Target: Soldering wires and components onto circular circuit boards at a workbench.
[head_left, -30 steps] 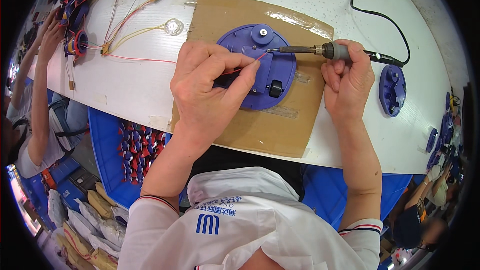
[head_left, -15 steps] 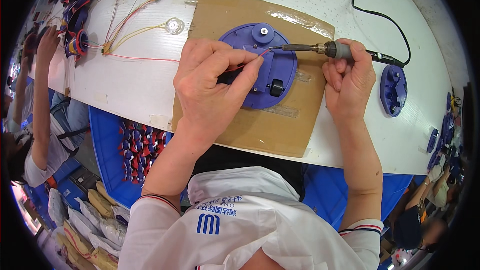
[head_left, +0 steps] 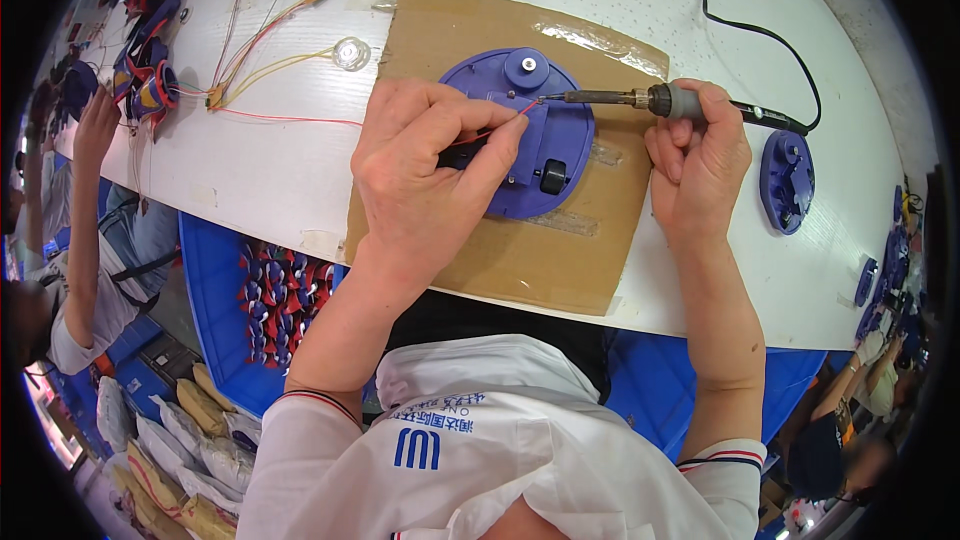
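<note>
A purple plastic base (head_left: 555, 135) with a black wheel lies on a cardboard sheet (head_left: 480, 265). My left hand (head_left: 425, 165) reaches over its left side, thumb and forefinger pinching a thin red wire (head_left: 527, 108). My right hand (head_left: 700, 155) is closed round the grey grip of a soldering iron (head_left: 610, 96). The iron lies nearly level, its tip pointing left at the wire's end over the middle of the base. Whether tip and wire touch is too small to tell. My left fingers hide part of the base.
Left on the white table lie a small circuit board (head_left: 214, 96) with wires and a clear round disc (head_left: 350, 53). A second purple part (head_left: 787, 182) sits at right, near the iron's black cable (head_left: 800, 55). A blue bin (head_left: 215, 310) stands below; a co-worker's hand (head_left: 98, 118) is far left.
My hands, the wire and the iron stay almost still. At the far left the co-worker's hand and the coloured parts beside it have shifted slightly.
</note>
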Demonstrator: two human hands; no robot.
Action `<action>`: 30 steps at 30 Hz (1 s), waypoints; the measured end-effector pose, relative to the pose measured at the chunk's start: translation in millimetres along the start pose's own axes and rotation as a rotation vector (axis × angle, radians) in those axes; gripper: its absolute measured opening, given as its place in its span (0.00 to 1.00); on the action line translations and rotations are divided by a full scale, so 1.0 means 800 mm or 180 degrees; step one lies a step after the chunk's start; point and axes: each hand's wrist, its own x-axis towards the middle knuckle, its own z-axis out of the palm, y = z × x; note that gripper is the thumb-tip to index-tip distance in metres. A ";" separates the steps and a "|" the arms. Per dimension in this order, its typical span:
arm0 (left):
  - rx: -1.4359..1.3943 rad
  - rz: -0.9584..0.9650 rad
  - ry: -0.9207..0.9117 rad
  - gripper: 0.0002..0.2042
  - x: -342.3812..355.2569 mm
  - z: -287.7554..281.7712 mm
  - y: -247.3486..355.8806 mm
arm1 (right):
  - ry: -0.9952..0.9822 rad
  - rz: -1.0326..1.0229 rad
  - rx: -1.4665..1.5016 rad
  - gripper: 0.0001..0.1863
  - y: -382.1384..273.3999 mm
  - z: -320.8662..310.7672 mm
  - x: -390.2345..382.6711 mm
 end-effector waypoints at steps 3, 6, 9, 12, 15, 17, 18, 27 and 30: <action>0.0040 -0.0013 -0.0024 0.05 0.000 0.000 0.000 | 0.0004 0.0008 -0.0010 0.14 -0.001 0.000 0.000; 0.0071 -0.0059 -0.0044 0.05 0.000 0.000 0.001 | 0.0007 0.0002 0.0070 0.14 -0.001 -0.001 0.001; 0.0102 -0.0101 -0.0060 0.05 0.001 0.000 0.002 | 0.0005 -0.0007 0.0151 0.14 -0.001 -0.001 0.003; 0.0165 -0.0012 -0.0056 0.05 0.002 -0.002 0.001 | -0.0008 0.0032 0.0224 0.14 -0.001 0.000 0.003; 0.0203 0.0065 -0.0076 0.06 0.006 -0.006 0.001 | -0.0046 0.0036 0.0272 0.14 -0.002 0.002 0.003; 0.0202 0.0104 -0.0165 0.06 0.007 -0.010 0.003 | -0.0055 0.0052 0.0277 0.14 -0.003 0.000 0.000; 0.0203 0.0126 -0.0212 0.06 0.010 -0.011 0.003 | -0.0057 0.0060 0.0283 0.14 -0.003 0.000 0.001; 0.1596 0.1356 0.0016 0.07 0.189 -0.003 -0.126 | -0.0036 0.0102 0.0379 0.13 -0.004 0.002 -0.001; 0.1850 0.1237 -0.0529 0.09 0.218 0.022 -0.145 | -0.0095 0.0052 0.0405 0.13 -0.006 0.001 0.003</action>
